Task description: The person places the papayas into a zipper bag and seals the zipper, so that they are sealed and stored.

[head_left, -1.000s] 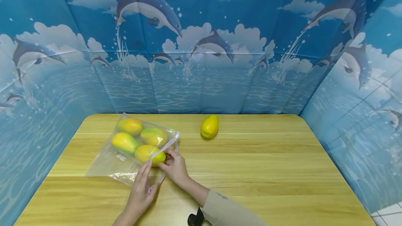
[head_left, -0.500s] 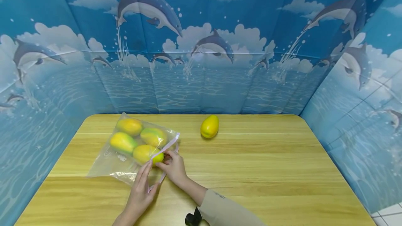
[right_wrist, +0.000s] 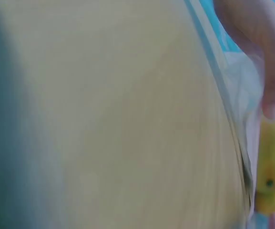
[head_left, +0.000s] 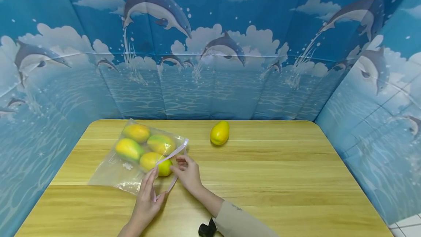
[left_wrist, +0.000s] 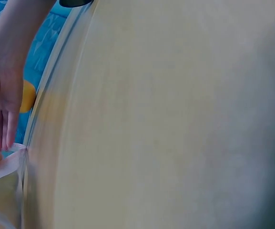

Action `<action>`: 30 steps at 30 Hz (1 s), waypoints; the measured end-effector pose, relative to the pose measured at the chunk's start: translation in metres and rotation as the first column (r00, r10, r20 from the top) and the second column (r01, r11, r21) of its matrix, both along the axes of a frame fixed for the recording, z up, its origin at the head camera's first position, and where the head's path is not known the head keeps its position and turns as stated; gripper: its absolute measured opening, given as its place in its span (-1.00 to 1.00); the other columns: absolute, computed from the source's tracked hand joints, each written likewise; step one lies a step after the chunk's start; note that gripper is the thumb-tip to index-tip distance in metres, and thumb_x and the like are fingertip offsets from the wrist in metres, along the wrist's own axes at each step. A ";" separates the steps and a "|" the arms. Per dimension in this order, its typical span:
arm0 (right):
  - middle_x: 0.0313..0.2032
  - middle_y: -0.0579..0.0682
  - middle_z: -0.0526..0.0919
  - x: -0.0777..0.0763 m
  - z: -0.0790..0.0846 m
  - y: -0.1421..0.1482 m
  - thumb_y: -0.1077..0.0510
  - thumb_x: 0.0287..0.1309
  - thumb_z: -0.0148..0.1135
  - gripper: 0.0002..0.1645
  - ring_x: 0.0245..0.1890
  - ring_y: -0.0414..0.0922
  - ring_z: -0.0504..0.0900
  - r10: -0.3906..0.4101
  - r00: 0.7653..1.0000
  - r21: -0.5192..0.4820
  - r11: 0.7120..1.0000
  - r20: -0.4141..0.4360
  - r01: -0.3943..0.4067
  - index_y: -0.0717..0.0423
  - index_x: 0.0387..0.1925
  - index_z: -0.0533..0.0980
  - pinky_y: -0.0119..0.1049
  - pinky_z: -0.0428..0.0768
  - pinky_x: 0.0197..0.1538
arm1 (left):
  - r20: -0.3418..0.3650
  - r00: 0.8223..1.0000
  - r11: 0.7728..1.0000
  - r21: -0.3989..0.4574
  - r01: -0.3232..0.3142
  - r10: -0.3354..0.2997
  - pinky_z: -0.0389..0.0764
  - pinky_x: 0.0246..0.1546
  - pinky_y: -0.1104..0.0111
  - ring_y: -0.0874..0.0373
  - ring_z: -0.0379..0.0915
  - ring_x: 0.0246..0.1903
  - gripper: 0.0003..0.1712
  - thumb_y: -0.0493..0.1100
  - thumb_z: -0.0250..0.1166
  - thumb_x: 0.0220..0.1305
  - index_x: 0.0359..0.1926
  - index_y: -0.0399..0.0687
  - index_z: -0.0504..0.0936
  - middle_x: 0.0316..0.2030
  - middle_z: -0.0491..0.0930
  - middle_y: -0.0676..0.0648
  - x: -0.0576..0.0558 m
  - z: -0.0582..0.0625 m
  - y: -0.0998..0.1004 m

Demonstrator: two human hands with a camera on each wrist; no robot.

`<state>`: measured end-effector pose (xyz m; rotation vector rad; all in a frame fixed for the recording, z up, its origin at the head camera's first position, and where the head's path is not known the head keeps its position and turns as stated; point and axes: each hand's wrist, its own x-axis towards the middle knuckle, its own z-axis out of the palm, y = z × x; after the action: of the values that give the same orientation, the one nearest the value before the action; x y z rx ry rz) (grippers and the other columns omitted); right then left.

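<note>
- Two hands are at work, both left of centre in the lower part of the head view.
- One clear plastic bag point(head_left: 110, 175) lies on the table point(head_left: 263, 178) at centre left, its open mouth facing right, edged with a lilac strip point(head_left: 174, 151).
- Four yellow-green fruits point(head_left: 129, 149) are in the bag: two in the upper part, one at the left, and one at the mouth.
- The fruit at the mouth point(head_left: 150, 161) has its left part under the plastic; its right end shows past the upper strip.
- The left hand point(head_left: 144, 202), lower left of centre, pinches the bag's edge between fingers and thumb.
- The right hand point(head_left: 190, 175) is just beside the right end of that fruit, its fingers relaxed and holding nothing; whether the thumb touches the fruit I cannot tell.
- One more fruit point(head_left: 219, 133), yellow, lies outside the bag near the table's far edge, just right of centre; that makes five fruits in all.
- One beige sleeve point(head_left: 241, 220) covers the right forearm at the bottom of the frame, with one black object point(head_left: 207, 228) beside it.
- One blue backdrop point(head_left: 210, 94) printed with dolphins fills the upper half, and white tiles point(head_left: 408, 226) show at lower right.
</note>
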<state>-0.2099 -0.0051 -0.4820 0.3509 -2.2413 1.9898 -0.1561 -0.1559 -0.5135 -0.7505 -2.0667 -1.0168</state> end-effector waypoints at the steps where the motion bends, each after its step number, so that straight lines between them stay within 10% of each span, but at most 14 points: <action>1: -0.19 0.36 0.54 0.000 0.005 0.003 0.36 -0.03 0.29 -0.60 -0.18 0.23 0.53 -0.030 0.999 -0.021 0.999 -0.011 0.029 0.52 -0.13 0.44 -0.13 0.65 -0.09 | 0.001 1.000 1.000 0.001 -0.002 0.002 0.12 0.32 0.49 0.21 0.05 0.27 -0.02 -0.50 0.30 -0.42 0.20 -0.58 0.15 0.12 0.24 -0.43 0.000 0.000 0.000; 5: -0.22 0.36 0.52 -0.008 0.017 0.020 0.42 -0.04 0.25 -0.68 -0.20 0.25 0.50 -0.190 0.978 -0.057 0.981 -0.091 0.185 0.49 -0.18 0.44 -0.04 0.63 -0.10 | 0.000 1.000 1.000 0.005 -0.006 0.006 0.11 0.32 0.49 0.23 0.05 0.27 0.03 -0.55 0.33 -0.49 0.19 -0.60 0.14 0.11 0.24 -0.43 0.000 0.000 0.001; 18: -0.06 0.14 0.37 -0.064 -0.014 0.070 0.21 -0.08 0.38 -0.49 0.02 0.07 0.35 -0.562 0.785 0.054 0.804 -0.260 0.593 0.22 -0.05 0.42 -0.05 0.42 0.16 | 0.019 0.999 0.999 0.015 -0.042 0.041 0.20 0.25 0.61 0.24 0.15 0.16 0.08 -0.62 0.36 -0.57 0.20 -0.57 0.15 0.09 0.25 -0.43 0.001 0.000 0.002; 30: 0.02 0.15 0.32 -0.078 -0.022 0.081 0.16 -0.13 0.42 -0.40 0.07 0.09 0.27 -0.595 0.768 0.131 0.764 -0.236 0.632 0.19 0.00 0.41 0.01 0.35 0.17 | 0.022 0.999 0.999 0.039 -0.033 0.032 0.20 0.26 0.53 0.25 0.15 0.19 0.00 -0.54 0.32 -0.45 0.20 -0.57 0.16 0.11 0.25 -0.42 0.000 -0.002 0.002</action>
<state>-0.2878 0.0762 -0.5039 -0.1800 -2.0732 1.3318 -0.1561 -0.1536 -0.5152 -0.6868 -2.0644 -1.0490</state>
